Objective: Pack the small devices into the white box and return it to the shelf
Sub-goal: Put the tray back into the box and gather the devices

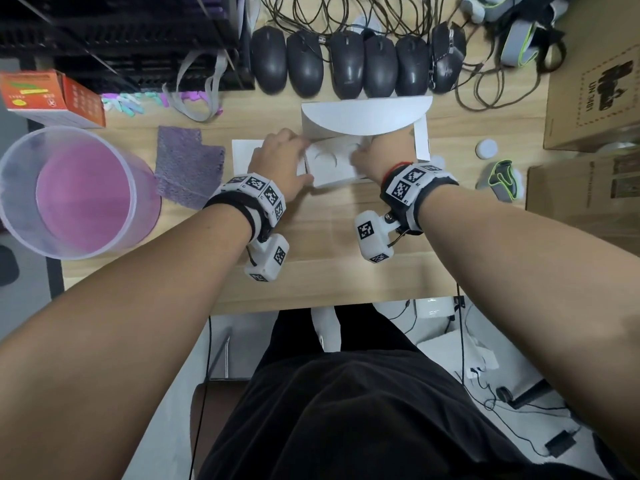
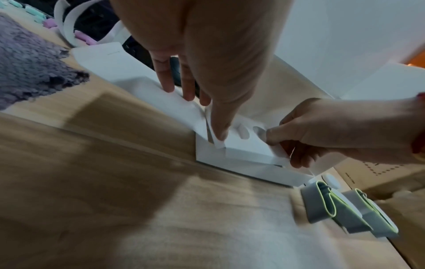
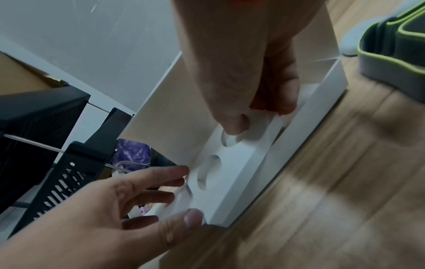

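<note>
The white box (image 1: 421, 140) lies open mid-desk (image 1: 329, 271), lid raised at the far side, with a white insert (image 1: 332, 168) bearing two round cut-outs partly seated in it. The left hand (image 1: 280, 161) presses the insert's left end with straight fingers, thumb (image 2: 218, 127) on its near corner. The right hand (image 1: 377, 157) pinches the insert's right end, thumb at a cut-out. A small white disc (image 1: 486, 148) sits right of the box.

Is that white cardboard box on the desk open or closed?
Open. The white cardboard box has its lid flap folded back, exposing a white insert tray with two round recesses.
</note>
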